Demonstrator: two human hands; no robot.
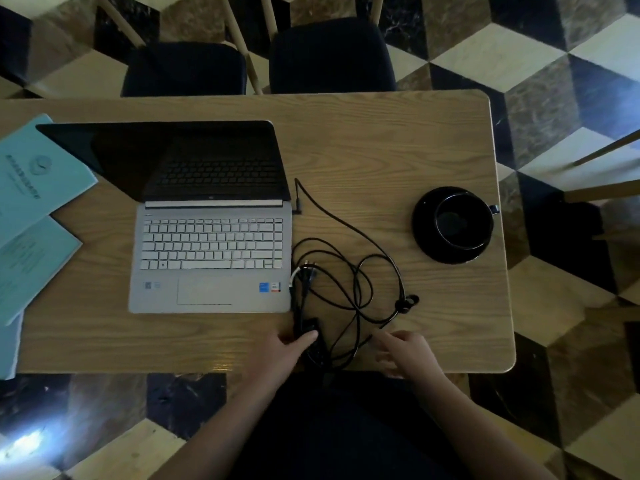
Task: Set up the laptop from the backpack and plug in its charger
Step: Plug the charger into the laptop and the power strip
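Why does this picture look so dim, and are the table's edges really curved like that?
Head view: dim and underexposed, the black cup on its saucer nearly featureless; a bright glare patch on the floor at lower left; wide-angle bending bows the wooden table edges; the right hand looks slightly motion-blurred.

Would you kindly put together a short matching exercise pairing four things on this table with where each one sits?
Things:
1. laptop
2. black cup
3. teal booklets
4. charger brick

Places:
A. on a black saucer near the table's right end
B. at the table's left edge, partly off it
C. near the front edge, under the left hand
D. open, left of the tangled cable

Pairs: 1-D, 2-A, 3-B, 4-C
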